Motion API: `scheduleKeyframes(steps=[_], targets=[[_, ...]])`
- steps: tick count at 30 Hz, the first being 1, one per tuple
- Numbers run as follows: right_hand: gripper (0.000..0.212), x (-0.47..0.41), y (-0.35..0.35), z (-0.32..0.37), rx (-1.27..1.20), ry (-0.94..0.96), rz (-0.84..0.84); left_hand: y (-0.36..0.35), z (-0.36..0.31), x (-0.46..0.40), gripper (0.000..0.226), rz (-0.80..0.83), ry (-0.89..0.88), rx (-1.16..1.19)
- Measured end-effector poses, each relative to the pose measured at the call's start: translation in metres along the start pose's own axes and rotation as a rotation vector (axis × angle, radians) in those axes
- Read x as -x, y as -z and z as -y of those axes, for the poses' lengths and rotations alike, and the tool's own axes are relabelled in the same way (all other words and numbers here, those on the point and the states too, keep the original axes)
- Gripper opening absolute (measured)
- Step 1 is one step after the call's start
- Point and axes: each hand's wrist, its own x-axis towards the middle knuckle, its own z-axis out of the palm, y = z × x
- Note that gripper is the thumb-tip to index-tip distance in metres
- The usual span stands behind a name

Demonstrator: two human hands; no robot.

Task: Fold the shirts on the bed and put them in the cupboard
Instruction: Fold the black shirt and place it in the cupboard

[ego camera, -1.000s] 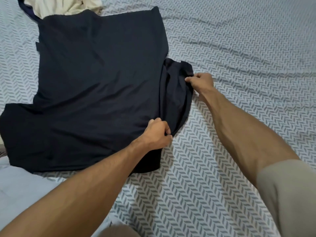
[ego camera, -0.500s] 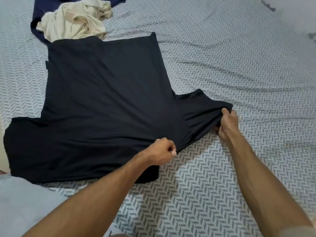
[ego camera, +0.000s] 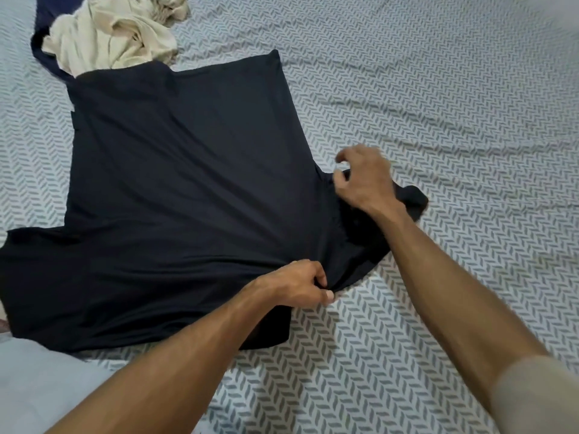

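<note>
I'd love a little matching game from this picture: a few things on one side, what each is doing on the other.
Things:
1. dark shirt
2. cream shirt
3. left hand
4. right hand

States:
a. crumpled in a heap
b. pinching the dark cloth
c. spread flat on the bed
d. fingers loose above the sleeve

Pairs: 1-c, 2-a, 3-b, 4-d

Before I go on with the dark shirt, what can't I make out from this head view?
- Right hand: motion-blurred; grip unclear.
- Right sleeve: mostly hidden under that hand and forearm.
- Dark shirt: left edge cut by the frame.
- Cream garment: top cropped.
- Cupboard: not visible.
</note>
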Motion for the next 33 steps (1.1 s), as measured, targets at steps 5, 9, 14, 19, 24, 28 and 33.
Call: scheduleKeyframes(steps=[5,9,14,19,24,28,33], targets=[[0.027,-0.053,-0.033,0.013,0.078,0.093,0.261,0.039,0.01,-0.004,0.013,-0.091,-0.062,0.439],[0.019,-0.068,-0.05,0.0,-0.148,0.066,0.183,0.115,0.018,-0.044,0.007,-0.539,-0.046,0.404],[0.032,-0.098,-0.065,-0.01,-0.095,0.041,0.178,0.221,0.008,-0.108,0.012,-0.865,0.053,0.131],[0.031,-0.093,-0.073,-0.017,-0.329,0.01,0.03,0.317,-0.004,-0.18,0.023,-1.024,0.081,0.067],[0.024,-0.09,-0.079,-0.017,-0.407,0.052,-0.057,0.386,-0.014,-0.237,0.044,-1.076,0.112,-0.097],[0.025,-0.089,-0.083,-0.016,-0.37,0.048,-0.078,0.411,-0.026,-0.261,0.043,-0.94,0.189,-0.283],[0.027,-0.088,-0.085,-0.015,-0.351,0.057,-0.107,0.426,-0.037,-0.264,0.028,-1.117,0.177,-0.163]])
